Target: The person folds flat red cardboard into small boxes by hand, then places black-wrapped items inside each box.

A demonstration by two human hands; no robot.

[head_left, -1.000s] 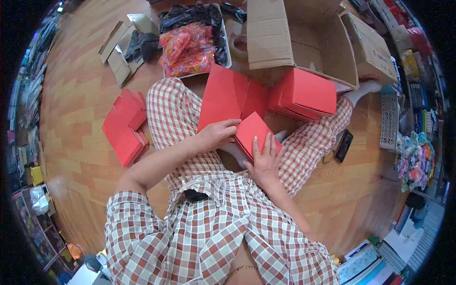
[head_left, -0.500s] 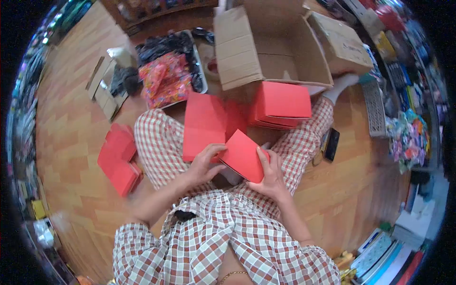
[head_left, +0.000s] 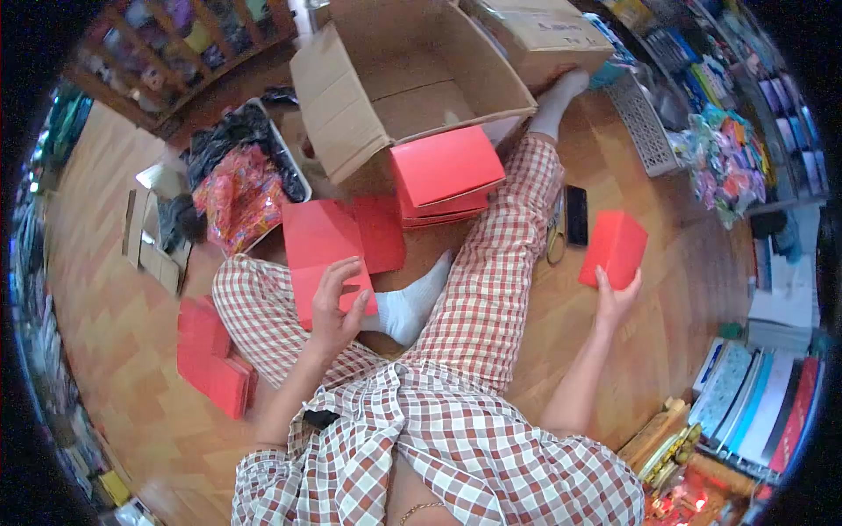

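Out to the right, over the floor, my right hand [head_left: 617, 301] grips a folded red box [head_left: 616, 249] by its near end. My left hand [head_left: 336, 307] is raised over my lap with its fingers apart and nothing in them. Just beyond it lies a flat red card sheet [head_left: 317, 232], partly hidden by that hand. A stack of red boxes [head_left: 447, 167] rests by my outstretched leg, against the cardboard carton. More flat red card pieces [head_left: 210, 359] are piled on the floor left of my knee.
A large open carton [head_left: 421, 74] stands ahead, with a closed carton [head_left: 544, 39] behind it. A tray [head_left: 289, 158] holds black and colourful plastic bags. Scissors [head_left: 556, 244] and a black phone [head_left: 576, 216] lie right of my leg. Loaded shelves line both sides.
My right hand has carried the red box from over my lap out to the right. My left hand has let go of it. The view has turned to the right.
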